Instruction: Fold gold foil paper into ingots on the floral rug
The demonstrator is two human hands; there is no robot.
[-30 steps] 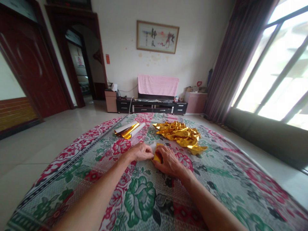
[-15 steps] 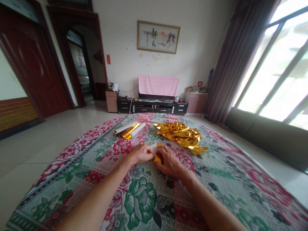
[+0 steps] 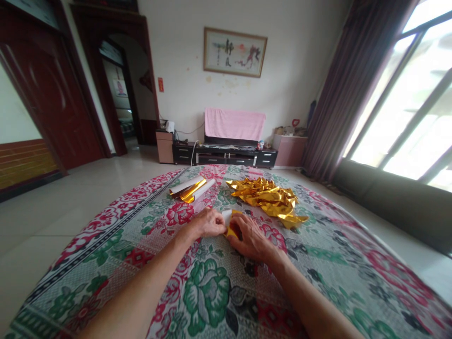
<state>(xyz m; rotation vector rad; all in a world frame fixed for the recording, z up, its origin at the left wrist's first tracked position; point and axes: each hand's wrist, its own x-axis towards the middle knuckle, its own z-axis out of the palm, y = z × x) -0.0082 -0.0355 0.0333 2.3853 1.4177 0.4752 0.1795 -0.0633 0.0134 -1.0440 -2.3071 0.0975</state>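
Observation:
A small sheet of gold foil paper (image 3: pixel 231 230) with a white back lies between my hands on the flowered tablecloth (image 3: pixel 206 296). My left hand (image 3: pixel 209 223) is closed in a pinch on its left edge. My right hand (image 3: pixel 247 235) bends over its right side, fingers curled and pressed on the paper, hiding part of it. Beyond my right hand is a heap of folded gold foil pieces (image 3: pixel 264 197). Loosely rolled gold and white sheets (image 3: pixel 192 189) rest beyond my left hand.
The round table's cloth-covered edge curves away on both sides. Past it stand a low black cabinet (image 3: pixel 226 156) and a screen under a pink cloth (image 3: pixel 235 125). A purple curtain (image 3: pixel 335 99) and window are at right, a dark red door (image 3: pixel 49 94) at left.
The view has shifted slightly. Both hands stay at the same spot on the paper, with only tiny finger movement visible.

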